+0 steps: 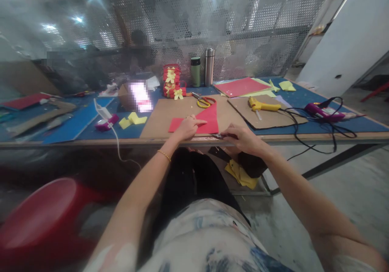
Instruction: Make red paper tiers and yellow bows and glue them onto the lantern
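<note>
A folded sheet of red paper (209, 120) lies on a brown board (158, 118) at the table's front edge. My left hand (189, 127) presses on the paper's near part, index finger stretched out, holding nothing. Just right of the paper's near corner, my right hand (238, 136) is closed in a pinch on a thin dark pointed tool (216, 136), its tip pointing left; its exact kind is too small to make out. Scissors (205, 101) with yellow handles rest behind the paper, partly touching its upper corner.
Right of my hands, a yellow glue gun (264, 105) lies on a dark-edged board (282, 120). A purple device (323, 112) trails black cables. Red flower-trimmed pieces (172, 81), a green cup (195, 71) and a steel flask (209, 67) stand behind. Yellow scraps (133, 120) lie left.
</note>
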`<state>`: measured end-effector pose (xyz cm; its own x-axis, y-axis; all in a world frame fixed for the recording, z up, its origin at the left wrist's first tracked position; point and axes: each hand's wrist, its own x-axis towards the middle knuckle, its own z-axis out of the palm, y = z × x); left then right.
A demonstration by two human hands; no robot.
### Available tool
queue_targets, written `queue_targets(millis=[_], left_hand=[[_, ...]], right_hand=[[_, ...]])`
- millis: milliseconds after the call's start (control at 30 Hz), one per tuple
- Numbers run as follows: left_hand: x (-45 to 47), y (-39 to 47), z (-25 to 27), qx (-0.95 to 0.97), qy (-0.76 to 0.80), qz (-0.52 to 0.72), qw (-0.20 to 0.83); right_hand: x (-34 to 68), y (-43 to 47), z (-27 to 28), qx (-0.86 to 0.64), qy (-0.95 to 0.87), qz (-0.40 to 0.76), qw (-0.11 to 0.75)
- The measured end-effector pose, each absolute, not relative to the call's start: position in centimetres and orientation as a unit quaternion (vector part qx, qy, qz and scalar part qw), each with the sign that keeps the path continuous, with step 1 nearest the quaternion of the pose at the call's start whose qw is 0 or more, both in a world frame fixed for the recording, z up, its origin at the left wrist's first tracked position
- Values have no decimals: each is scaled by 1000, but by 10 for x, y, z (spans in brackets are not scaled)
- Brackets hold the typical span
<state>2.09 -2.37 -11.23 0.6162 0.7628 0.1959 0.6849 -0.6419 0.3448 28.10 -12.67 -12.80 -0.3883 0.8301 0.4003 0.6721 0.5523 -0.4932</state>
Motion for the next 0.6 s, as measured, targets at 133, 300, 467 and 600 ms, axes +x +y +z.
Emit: queue_targets(millis=[133, 300, 467, 600], left_hand=[[21, -25, -110, 888, 415, 160, 121], [20, -24, -112, 888, 411, 167, 123], [20, -23, -114, 892, 400, 176, 119], [21, -26, -111, 887, 411, 173, 119]], right_hand=[[275, -125, -129, -460, -817, 121, 326], [274, -125, -129, -452, -820, 122, 329], [282, -126, -129, -457, -824, 133, 308], [282, -125, -127, -453, -827, 134, 305]])
